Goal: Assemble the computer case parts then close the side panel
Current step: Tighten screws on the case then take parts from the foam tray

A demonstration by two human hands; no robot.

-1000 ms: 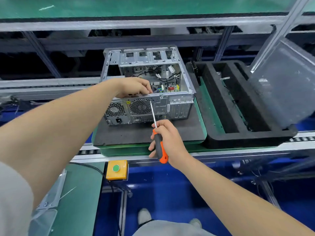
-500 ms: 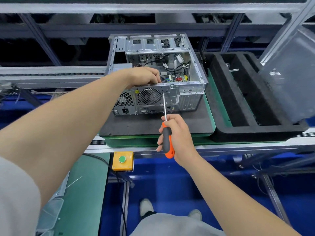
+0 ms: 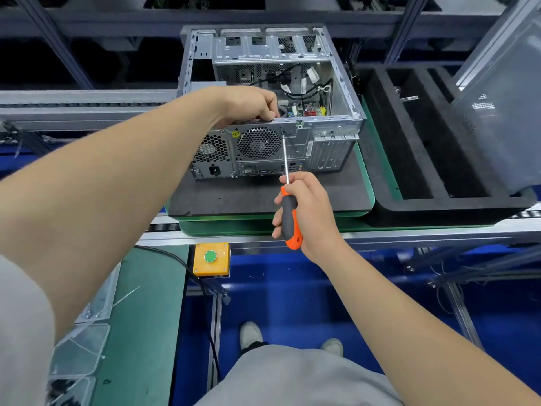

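Where left hand point(image 3: 248, 105) curls over case point(image 3: 330, 142), fingertips hidden.

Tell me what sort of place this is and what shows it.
Most likely a factory assembly line for desktop computers: an open computer case sits on a pallet on a conveyor, a yellow push-button box is mounted at the station's edge, and the right hand holds a screwdriver to the case.
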